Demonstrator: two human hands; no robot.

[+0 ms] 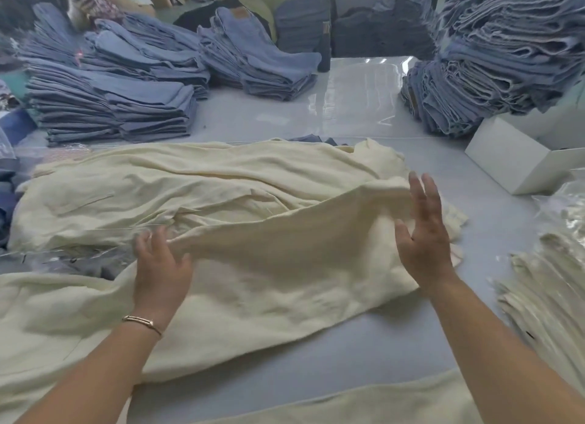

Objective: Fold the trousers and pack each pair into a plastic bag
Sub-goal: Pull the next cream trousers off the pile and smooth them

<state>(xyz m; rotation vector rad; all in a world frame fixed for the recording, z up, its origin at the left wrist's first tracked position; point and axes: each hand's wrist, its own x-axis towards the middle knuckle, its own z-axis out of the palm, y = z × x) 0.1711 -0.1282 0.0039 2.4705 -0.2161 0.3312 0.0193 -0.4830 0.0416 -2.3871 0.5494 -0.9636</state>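
Trousers (253, 259), cream, lie centre-near on the table (364, 107), one layer lifted mid-fold over more cream fabric behind. Left hand (161, 262) pinches the raised fold edge, fingers curled into the cloth. Right hand (424, 233) is spread, fingers straight, against the fold's right end; whether the thumb grips is unclear with the blur. Folding is early, bagging not started. Bagged cream pairs (544, 297) stacked near right look done. Denim stacks (110, 107) sit far left and far right.

Cream trousers (269, 265), blue denim stacks (110, 107), white box (512, 160), pale grey table (364, 344), gold bracelet (142, 324)
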